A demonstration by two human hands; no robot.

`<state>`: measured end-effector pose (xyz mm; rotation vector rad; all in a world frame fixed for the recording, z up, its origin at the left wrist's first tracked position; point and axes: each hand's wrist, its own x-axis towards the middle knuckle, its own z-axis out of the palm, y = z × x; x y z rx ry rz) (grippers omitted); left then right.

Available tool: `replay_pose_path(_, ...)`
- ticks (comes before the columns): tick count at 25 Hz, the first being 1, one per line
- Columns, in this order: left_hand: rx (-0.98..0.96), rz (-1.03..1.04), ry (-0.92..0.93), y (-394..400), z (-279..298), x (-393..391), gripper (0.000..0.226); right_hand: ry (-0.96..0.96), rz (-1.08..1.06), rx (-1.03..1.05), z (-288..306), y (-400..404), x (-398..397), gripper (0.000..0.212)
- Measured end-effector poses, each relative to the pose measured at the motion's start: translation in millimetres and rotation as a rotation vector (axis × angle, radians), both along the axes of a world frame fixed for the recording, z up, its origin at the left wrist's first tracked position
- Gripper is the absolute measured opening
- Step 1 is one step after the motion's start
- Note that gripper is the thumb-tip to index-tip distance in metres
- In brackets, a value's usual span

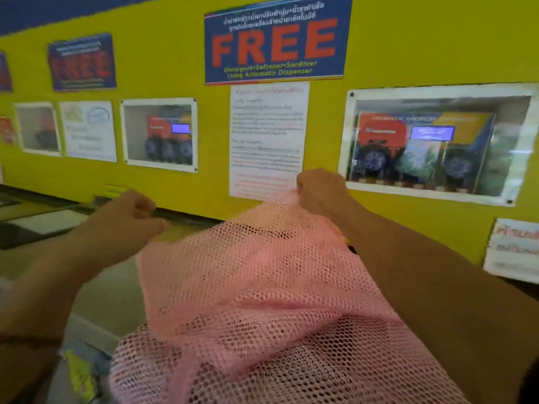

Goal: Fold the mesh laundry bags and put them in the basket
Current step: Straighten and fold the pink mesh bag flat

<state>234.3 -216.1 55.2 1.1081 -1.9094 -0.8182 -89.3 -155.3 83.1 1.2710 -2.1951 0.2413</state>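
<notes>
Yellow wall [408, 39], pink mesh bag [262, 287] between hands

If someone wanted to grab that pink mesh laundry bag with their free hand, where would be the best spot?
Probably the loose upper-left edge of the pink mesh laundry bag, coming in from the left. The right hand already pinches the top right corner, raised, so the netting sags away leftward. The left hand is blurred and seems to hold nothing, just beside that edge. Pinching the matching corner there should stretch the top straight for folding.

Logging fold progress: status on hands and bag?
Right hand grips pink mesh bag at its top edge. Left hand curled near the bag's left edge, blurred, hold unclear. Bag unfolded. Basket not in view.
</notes>
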Motion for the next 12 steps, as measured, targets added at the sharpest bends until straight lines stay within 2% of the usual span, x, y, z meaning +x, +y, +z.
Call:
replay_pose_path(2,-0.222,0.004,-0.140,4.2,-2.0,-13.5,0.029,-0.394,0.191,-0.055,-2.0,-18.0,12.3,0.026)
replay_pose_path(4,-0.283,-0.137,-0.224,14.8,-5.6,-37.3,0.031,-0.778,0.405,0.033,-1.7,-30.9,25.7,0.030)
replay_pose_path(5,-0.286,-0.253,-0.317,20.5,-12.2,-51.0,0.034,-0.857,0.449,0.061,-2.4,-32.5,26.5,0.031)
replay_pose_path(6,-0.270,-0.384,-0.427,24.7,-21.6,-64.9,0.040,-0.841,0.457,0.083,-1.7,-29.9,24.8,0.033)
replay_pose_path(9,-0.216,-0.639,-0.742,29.8,-48.5,-95.8,0.055,-0.525,0.326,0.242,2.3,1.3,9.8,0.036)
replay_pose_path(10,-0.190,-0.654,-0.825,24.9,-58.1,-102.3,0.058,-0.495,0.271,0.321,1.9,18.6,3.9,0.036)
replay_pose_path(12,-0.190,-0.608,-0.999,16.7,-66.8,-106.5,0.065,-0.567,0.124,0.504,-2.1,53.9,-5.9,0.039)
